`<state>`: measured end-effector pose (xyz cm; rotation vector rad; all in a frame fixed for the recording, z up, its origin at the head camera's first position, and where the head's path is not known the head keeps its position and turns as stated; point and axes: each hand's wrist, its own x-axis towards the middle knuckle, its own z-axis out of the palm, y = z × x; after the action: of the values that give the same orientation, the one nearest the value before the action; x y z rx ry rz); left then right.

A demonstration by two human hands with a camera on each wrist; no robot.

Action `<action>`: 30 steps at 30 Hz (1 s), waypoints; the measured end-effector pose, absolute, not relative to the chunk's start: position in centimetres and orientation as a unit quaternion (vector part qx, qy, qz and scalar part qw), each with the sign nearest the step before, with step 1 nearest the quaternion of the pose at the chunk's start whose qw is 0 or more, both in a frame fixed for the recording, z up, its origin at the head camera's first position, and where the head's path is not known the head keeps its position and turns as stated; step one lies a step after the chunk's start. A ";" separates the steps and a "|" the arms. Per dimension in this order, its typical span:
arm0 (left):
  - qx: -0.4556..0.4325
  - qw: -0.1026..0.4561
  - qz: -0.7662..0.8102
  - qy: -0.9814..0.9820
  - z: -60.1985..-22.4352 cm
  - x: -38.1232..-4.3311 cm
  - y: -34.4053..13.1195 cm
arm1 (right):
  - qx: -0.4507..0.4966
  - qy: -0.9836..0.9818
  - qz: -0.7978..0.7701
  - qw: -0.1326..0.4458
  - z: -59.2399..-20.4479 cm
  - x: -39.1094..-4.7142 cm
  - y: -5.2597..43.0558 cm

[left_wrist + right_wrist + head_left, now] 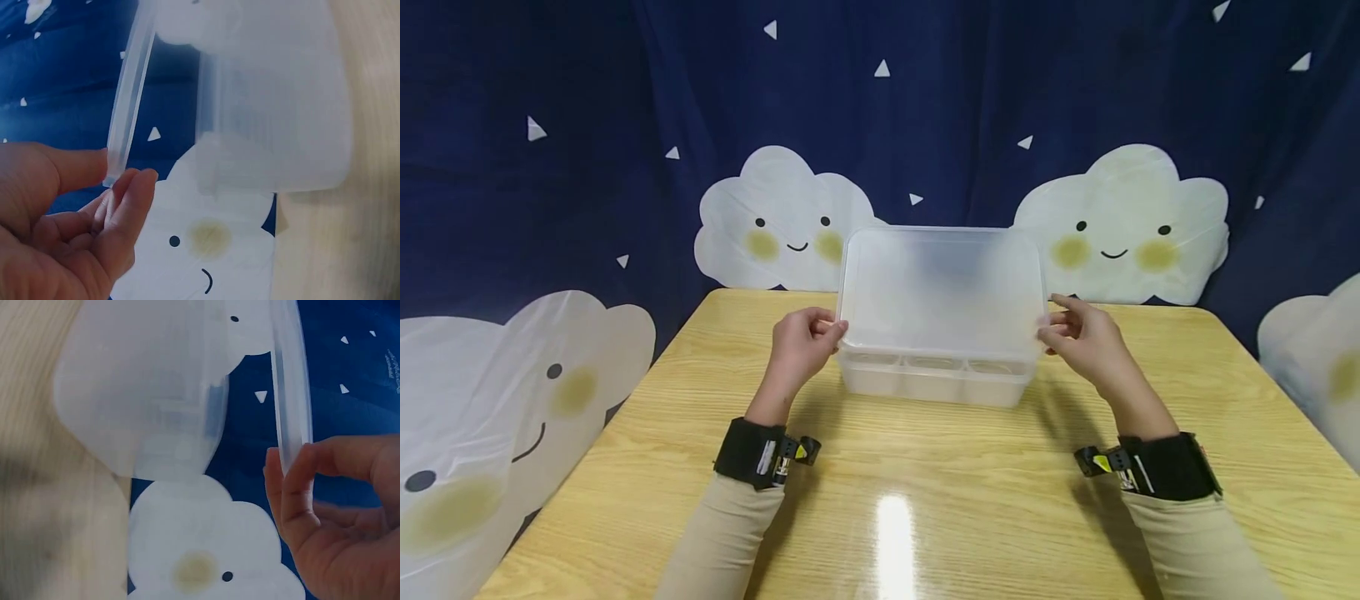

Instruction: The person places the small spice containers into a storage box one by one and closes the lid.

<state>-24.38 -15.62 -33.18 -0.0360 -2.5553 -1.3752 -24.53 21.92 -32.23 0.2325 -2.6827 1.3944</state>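
A translucent plastic lid [943, 287] is held above a white, frosted plastic box [936, 385]. Three compartments show along the box's front, below the lid's near edge; the rest of its inside is hidden behind the lid. My left hand [801, 346] pinches the lid's left edge between thumb and fingers. At the opposite edge my right hand [1082, 337] has the lid pinched the same way. Both wrist views show a gap between the lid's rim [130, 94] and the box wall [150, 406].
The box stands on a light wood-grain table [970, 508], toward its far side. Behind the table hangs a dark blue curtain [955, 108] printed with smiling clouds and small white triangles. Black straps with small cameras [805, 451] circle both wrists.
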 end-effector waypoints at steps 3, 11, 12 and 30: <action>-0.001 0.114 -0.462 -0.880 -33.8 -24.5 -15.6 | 0.063 -0.896 0.437 0.044 -32.6 -24.6 22.0; 0.001 0.117 -0.400 -0.909 -34.7 -24.6 -15.2 | 0.045 -0.914 0.404 0.021 -33.2 -24.7 22.1; 0.002 0.115 -0.395 -0.912 -34.8 -24.7 -15.2 | 0.043 -0.913 0.406 0.018 -33.3 -24.8 22.0; 0.016 0.099 -0.376 -0.921 -35.5 -25.2 -15.6 | 0.019 -0.921 0.389 -0.011 -34.4 -25.0 21.1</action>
<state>-25.17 -15.58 -35.53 0.0482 -2.7235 -1.1132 -25.02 21.07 -34.41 0.0594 -2.9137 1.2290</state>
